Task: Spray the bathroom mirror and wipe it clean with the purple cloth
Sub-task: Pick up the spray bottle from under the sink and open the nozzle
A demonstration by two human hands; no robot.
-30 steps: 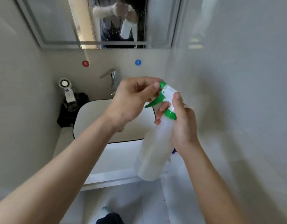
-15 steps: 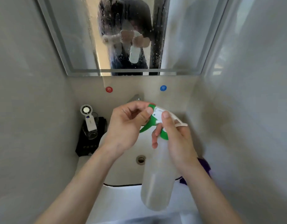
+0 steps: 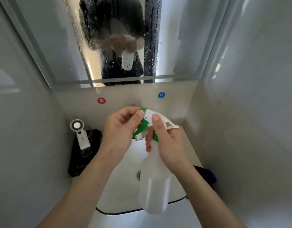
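A translucent white spray bottle (image 3: pixel 156 183) with a green and white trigger head hangs tilted over the sink. My right hand (image 3: pixel 166 140) grips its neck just below the head. My left hand (image 3: pixel 122 129) pinches the green nozzle end of the head between thumb and fingers. The bathroom mirror (image 3: pixel 175 38) fills the wall above; its middle strip carries droplets and streaks. The purple cloth (image 3: pixel 206 176) lies on the counter at the right, partly hidden behind my right forearm.
A white sink (image 3: pixel 125 186) with a drain sits below my hands. A small white hand fan (image 3: pixel 79 134) stands in a glass on a black tray (image 3: pixel 76 167) at the left. Red and blue round markers are on the wall below the mirror. Walls close in on both sides.
The view has tilted up, showing more of the mirror and less of the counter front. Both hands stay on the bottle's head and neck in the same grip.
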